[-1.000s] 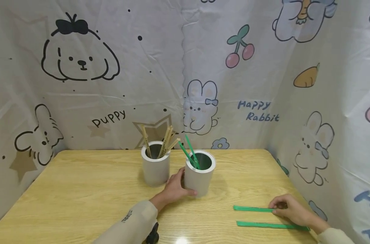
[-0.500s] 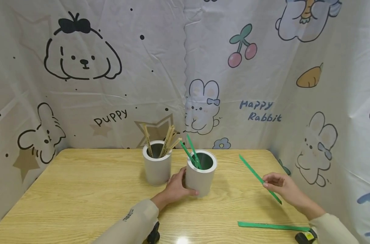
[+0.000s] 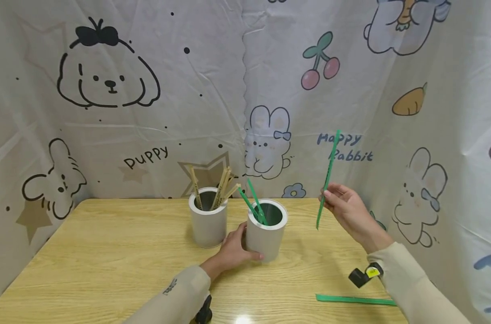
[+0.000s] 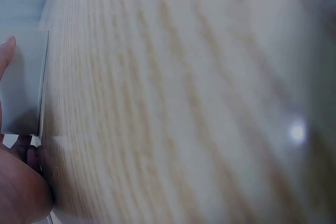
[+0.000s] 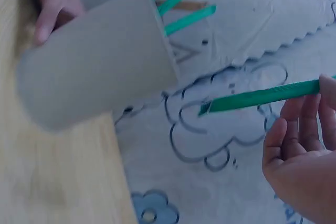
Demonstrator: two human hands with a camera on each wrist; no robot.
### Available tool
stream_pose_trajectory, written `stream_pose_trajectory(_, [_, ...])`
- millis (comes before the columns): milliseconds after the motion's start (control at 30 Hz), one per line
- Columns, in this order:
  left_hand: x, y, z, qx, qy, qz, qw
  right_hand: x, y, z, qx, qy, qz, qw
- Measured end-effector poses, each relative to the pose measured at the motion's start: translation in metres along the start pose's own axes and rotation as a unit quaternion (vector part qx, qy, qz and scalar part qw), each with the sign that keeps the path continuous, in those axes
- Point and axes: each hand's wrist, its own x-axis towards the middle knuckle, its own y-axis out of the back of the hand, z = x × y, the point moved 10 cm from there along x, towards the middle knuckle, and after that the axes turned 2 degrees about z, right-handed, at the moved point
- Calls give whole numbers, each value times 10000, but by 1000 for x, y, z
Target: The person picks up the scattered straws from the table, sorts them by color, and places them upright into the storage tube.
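My left hand [image 3: 233,246] grips the near side of a pale grey cup [image 3: 265,240], thumb across its front and fingers around its left side. That cup stands upright on the table and holds several slim green sticks [image 3: 253,204]. In the right wrist view its wall [image 5: 100,72] fills the left part. My right hand [image 3: 346,208] pinches another slim green stick [image 3: 328,173] between thumb and fingers, raised above the table and nearly upright, to the right of the cup. Its dark-tipped end [image 5: 210,106] shows in the right wrist view. The left wrist view catches the cup [image 4: 23,87] only partly.
A second grey cup [image 3: 208,229] with several tan sticks [image 3: 219,191] stands just left of the gripped one. One green stick [image 3: 354,299] lies on the wooden table [image 3: 120,256] at the front right. A printed cloth [image 3: 213,90] hangs behind and at the sides.
My right hand has picked one of two green sticks up off the table, raised it and swung it from flat to nearly upright. The left hand and both cups stay put.
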Motion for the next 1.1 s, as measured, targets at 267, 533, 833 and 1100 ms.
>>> stream_pose_trajectory(267, [1,0,1,-24,-10,-10,10000,35,-41,0,-101,-25,422,9991])
stream_pose_trajectory(533, [1,-2,0,-5,23,-64,10000,50,-53,38,-911,-453,697,9924])
stream_pose_trajectory(833, [2,-3,1,-36,28,-52,10000,43,-45,56,-2330,-689,532,9686])
stream_pose_trajectory(1100, [2,-1,0,-5,71,-23,10000,28,-39,55,-2836,-601,-78,9570])
